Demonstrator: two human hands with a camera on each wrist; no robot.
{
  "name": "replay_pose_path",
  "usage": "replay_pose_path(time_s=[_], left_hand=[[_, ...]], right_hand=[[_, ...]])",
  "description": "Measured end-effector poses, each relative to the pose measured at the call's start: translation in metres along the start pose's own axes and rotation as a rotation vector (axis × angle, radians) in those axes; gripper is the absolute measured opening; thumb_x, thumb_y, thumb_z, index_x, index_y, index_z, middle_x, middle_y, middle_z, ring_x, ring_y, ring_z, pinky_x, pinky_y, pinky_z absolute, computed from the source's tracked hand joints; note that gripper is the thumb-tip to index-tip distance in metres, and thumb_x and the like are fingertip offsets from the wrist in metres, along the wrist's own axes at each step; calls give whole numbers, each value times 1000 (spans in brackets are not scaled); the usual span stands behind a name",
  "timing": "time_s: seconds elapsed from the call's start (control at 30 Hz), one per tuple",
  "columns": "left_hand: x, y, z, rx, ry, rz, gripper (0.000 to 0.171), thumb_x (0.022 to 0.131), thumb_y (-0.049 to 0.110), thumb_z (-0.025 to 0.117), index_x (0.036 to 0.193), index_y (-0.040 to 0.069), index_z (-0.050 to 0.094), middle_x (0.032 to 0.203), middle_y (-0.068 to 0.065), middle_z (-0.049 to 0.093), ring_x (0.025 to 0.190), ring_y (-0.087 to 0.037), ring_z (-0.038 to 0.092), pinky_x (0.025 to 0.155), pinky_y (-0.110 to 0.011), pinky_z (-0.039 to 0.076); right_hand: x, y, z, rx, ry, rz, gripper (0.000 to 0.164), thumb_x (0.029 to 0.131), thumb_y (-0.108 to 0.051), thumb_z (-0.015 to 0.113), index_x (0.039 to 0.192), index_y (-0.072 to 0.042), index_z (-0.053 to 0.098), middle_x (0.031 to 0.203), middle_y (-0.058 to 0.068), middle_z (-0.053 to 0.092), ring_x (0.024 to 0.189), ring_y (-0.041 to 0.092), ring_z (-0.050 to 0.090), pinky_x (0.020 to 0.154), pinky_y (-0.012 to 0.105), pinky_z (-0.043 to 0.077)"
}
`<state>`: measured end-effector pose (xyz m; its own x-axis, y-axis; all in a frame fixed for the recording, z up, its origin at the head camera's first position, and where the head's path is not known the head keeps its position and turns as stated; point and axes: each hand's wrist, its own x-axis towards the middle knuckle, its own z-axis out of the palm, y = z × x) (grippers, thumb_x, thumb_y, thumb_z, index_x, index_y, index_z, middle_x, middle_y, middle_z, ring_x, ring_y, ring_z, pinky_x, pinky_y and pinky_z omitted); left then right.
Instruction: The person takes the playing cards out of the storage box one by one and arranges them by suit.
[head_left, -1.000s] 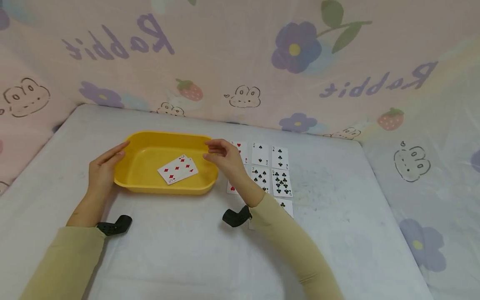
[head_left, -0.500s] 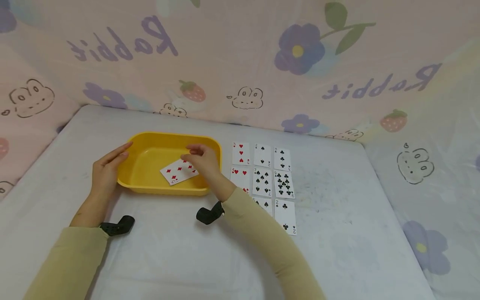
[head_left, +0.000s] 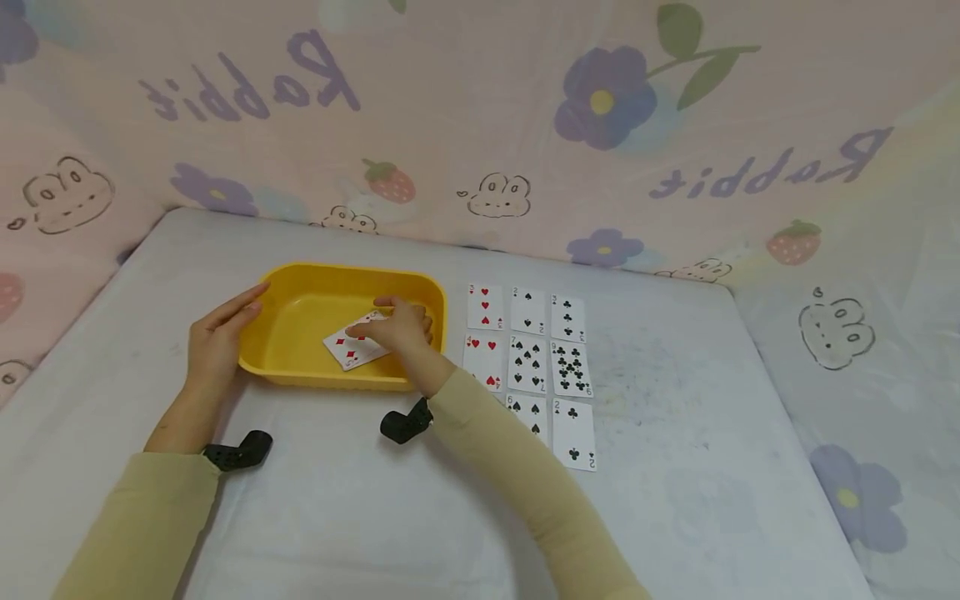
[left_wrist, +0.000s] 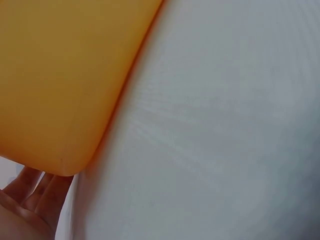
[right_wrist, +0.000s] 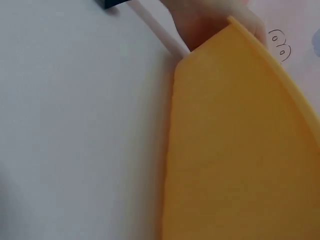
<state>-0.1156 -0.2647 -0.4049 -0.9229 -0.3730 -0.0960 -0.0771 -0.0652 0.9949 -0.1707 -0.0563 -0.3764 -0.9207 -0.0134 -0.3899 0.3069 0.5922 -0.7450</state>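
Note:
A yellow plastic basin (head_left: 285, 377) stands on the left part of the table. My left hand (head_left: 215, 342) rests against its left end, fingers extended along the outer wall; in the left wrist view those fingers (left_wrist: 52, 197) show at the basin's corner. Inside the basin lies a five of diamonds playing card (head_left: 335, 342), tilted and partly covered by my right hand (head_left: 405, 331). That hand reaches in over the right front rim, thumb and forefinger spread apart over the card. A second card under it, seen earlier, is hidden now.
Right of the basin, playing cards lie face up in rows, among them a three of hearts (head_left: 485, 307), a seven of spades (head_left: 527, 364) and a two of clubs (head_left: 574, 435). My right forearm (head_left: 517, 475) hides part of the front row. A patterned cloth (head_left: 420, 100) hangs behind the table.
My right hand has moved left and down from the basin's right rim to the cards inside, uncovering more cards on the table. The left hand stays at the basin's left end.

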Motion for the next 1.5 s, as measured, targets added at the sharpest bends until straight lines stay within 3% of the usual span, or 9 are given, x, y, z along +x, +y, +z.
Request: replay_pose_path(time_s=[0.2, 0.37, 0.53, 0.7, 0.93, 1.2, 1.4, 1.5], left_hand=[[-1, 0, 0, -6, 9, 5, 32, 94, 24, 62, 126, 20, 65, 119, 25, 63, 134, -1, 39, 107, -6, 27], [-1, -1, -2, -28, 5, -5, 33, 94, 24, 62, 127, 19, 64, 121, 24, 63, 135, -1, 37, 108, -6, 26], [0, -2, -2, -40, 4, -3, 34, 94, 24, 62, 127, 18, 64, 120, 24, 63, 135, -1, 37, 109, -7, 25], [1, -2, 0, -39, 11, 8, 33, 94, 22, 62, 126, 18, 65, 115, 26, 65, 133, -1, 40, 107, -6, 28], [1, -3, 2, -18, 15, 10, 32, 94, 25, 61, 125, 19, 65, 119, 24, 63, 133, -1, 40, 107, -6, 28], [-1, -2, 1, -4, 16, -7, 34, 94, 28, 61, 127, 19, 64, 124, 23, 62, 134, -1, 39, 108, -6, 27], [-1, 0, 1, -2, 19, -13, 34, 94, 27, 62, 127, 20, 64, 124, 24, 61, 134, 0, 38, 107, -5, 27], [0, 0, 1, -5, 17, -11, 34, 94, 27, 62, 127, 20, 64, 124, 23, 61, 135, 0, 38, 107, -5, 26]], right_hand=[[-4, 0, 4, -285, 25, -14, 90, 59, -48, 88, 137, -27, 50, 131, 8, 40, 117, 25, 34, 100, 36, 33], [-9, 1, 8, -398, 35, -47, 104, 52, -53, 90, 141, -25, 43, 132, 7, 38, 119, 24, 33, 100, 36, 33], [-12, 1, 11, -475, 35, -74, 104, 53, -51, 90, 139, -20, 41, 134, 7, 35, 124, 24, 29, 105, 37, 29], [-13, 2, 13, -558, 72, -103, 95, 55, -48, 90, 135, -23, 44, 123, 5, 38, 117, 23, 31, 91, 33, 30], [-11, 2, 12, -459, 78, -155, 94, 61, -29, 90, 141, -34, 42, 119, 5, 40, 111, 23, 34, 86, 34, 30], [-7, 3, 10, -339, 78, -198, 80, 76, -8, 75, 143, -32, 38, 118, 8, 52, 100, 23, 47, 87, 33, 43], [-6, 2, 7, -91, 85, -204, 67, 85, -1, 65, 141, -29, 43, 107, 3, 56, 91, 18, 51, 77, 23, 52], [-7, 2, 5, -33, 84, -240, 67, 87, 2, 59, 143, -29, 41, 113, 5, 56, 94, 19, 51, 84, 27, 51]])
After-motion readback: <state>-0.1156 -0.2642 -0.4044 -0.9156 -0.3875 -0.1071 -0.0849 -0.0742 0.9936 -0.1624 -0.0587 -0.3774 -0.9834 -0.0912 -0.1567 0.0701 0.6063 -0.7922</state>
